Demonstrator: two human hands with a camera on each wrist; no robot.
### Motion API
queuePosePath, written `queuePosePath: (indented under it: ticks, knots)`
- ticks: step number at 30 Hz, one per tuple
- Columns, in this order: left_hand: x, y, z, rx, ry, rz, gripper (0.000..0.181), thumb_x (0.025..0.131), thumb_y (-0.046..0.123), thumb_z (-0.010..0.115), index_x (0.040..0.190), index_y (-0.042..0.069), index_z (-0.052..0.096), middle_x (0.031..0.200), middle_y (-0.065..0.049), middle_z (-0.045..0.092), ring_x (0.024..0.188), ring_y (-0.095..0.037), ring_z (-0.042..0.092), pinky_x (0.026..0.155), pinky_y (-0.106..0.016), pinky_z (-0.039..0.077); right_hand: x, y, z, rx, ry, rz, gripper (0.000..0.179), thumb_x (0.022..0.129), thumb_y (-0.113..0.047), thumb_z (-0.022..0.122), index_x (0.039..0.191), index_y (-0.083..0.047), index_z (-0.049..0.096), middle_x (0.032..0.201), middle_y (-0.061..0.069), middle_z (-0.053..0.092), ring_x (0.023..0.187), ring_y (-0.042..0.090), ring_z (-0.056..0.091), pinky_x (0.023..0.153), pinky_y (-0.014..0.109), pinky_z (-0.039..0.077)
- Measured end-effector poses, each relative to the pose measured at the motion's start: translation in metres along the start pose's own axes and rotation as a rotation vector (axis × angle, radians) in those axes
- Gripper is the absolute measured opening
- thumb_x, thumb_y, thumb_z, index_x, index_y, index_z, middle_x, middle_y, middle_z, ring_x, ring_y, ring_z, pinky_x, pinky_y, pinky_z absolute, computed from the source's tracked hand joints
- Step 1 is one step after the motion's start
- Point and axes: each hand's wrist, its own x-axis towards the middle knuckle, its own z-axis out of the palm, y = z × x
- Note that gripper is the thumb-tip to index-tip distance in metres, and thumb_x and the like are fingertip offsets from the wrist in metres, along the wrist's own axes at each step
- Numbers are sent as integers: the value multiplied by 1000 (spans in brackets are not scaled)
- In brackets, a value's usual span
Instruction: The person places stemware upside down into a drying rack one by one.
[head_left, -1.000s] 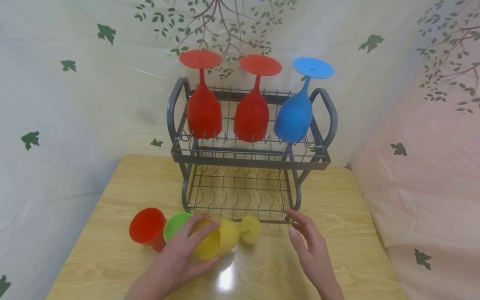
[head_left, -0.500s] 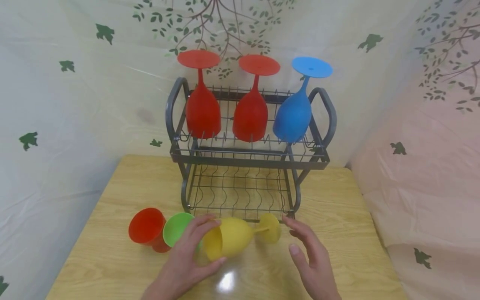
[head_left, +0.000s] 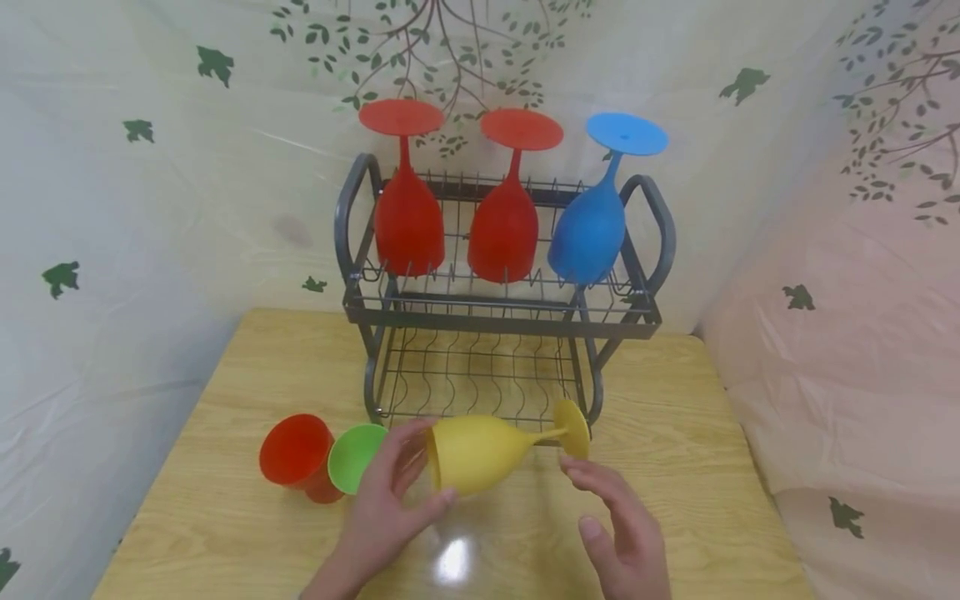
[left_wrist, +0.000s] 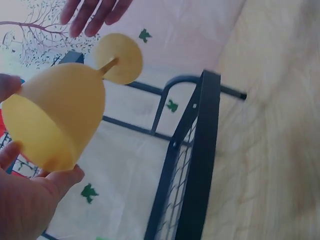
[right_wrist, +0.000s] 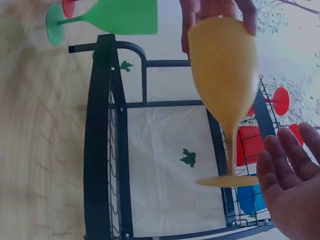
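My left hand (head_left: 384,510) grips a yellow wine goblet (head_left: 483,454) by its rim, thumb in front and fingers behind. The goblet lies sideways in the air above the table, its mouth to the left and its foot to the right. Beside that foot is my right hand (head_left: 628,533), its fingers relaxed and slightly bent; in the right wrist view the fingertips (right_wrist: 266,159) come very close to the foot's edge, and whether they touch I cannot tell. A green goblet (head_left: 356,458) and a red goblet (head_left: 296,450) stand upright left of my left hand.
Behind the hands stands a dark two-tier dish rack (head_left: 502,323). Upside down on its upper tier are a left red goblet (head_left: 409,225), a second red goblet (head_left: 504,233) and a blue goblet (head_left: 588,237). A wooden table (head_left: 675,467) carries everything, with patterned cloth behind.
My left hand has lifted the yellow goblet off the table and moved it right, its foot swinging up towards my right hand. The right hand has shifted slightly down, fingers still relaxed.
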Motion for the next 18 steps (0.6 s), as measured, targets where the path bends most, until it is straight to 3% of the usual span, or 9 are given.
queuePosePath:
  ticks: [3, 7, 10, 15, 18]
  knots:
    - [0, 1, 3, -99, 7, -37, 75, 80, -3, 81, 145, 8, 47, 152, -16, 45, 140, -39, 48, 110, -33, 44, -3, 1, 2, 1, -9, 2, 38, 89, 19, 52, 127, 16, 58, 136, 21, 63, 133, 22, 56, 113, 25, 41]
    - [1, 0, 7, -218, 13, -70, 74, 82, -7, 76, 147, -1, 41, 148, -20, 43, 138, -32, 51, 108, -35, 47, -6, 5, 4, 9, -14, 5, 39, 89, 19, 51, 127, 16, 58, 136, 21, 62, 133, 22, 55, 113, 25, 41]
    - [2, -1, 9, -301, 23, -102, 72, 84, -8, 72, 148, 1, 40, 147, -22, 42, 134, -28, 56, 103, -40, 52, -8, 5, 8, 22, -25, 50, 42, 88, 21, 50, 129, 14, 58, 137, 20, 62, 133, 21, 55, 111, 24, 42]
    - [1, -6, 13, -387, 33, -134, 68, 88, -7, 68, 149, 10, 41, 152, -23, 39, 131, -28, 58, 97, -45, 56, -10, 3, 17, 26, -9, 217, 49, 92, 22, 45, 139, 11, 52, 140, 18, 60, 132, 20, 55, 106, 24, 47]
    - [0, -9, 16, -409, 37, -137, 66, 90, -5, 66, 150, 10, 40, 153, -24, 39, 131, -29, 58, 97, -45, 57, -10, 2, 22, 47, 30, 335, 50, 96, 19, 43, 144, 9, 47, 146, 16, 56, 135, 19, 53, 106, 25, 47]
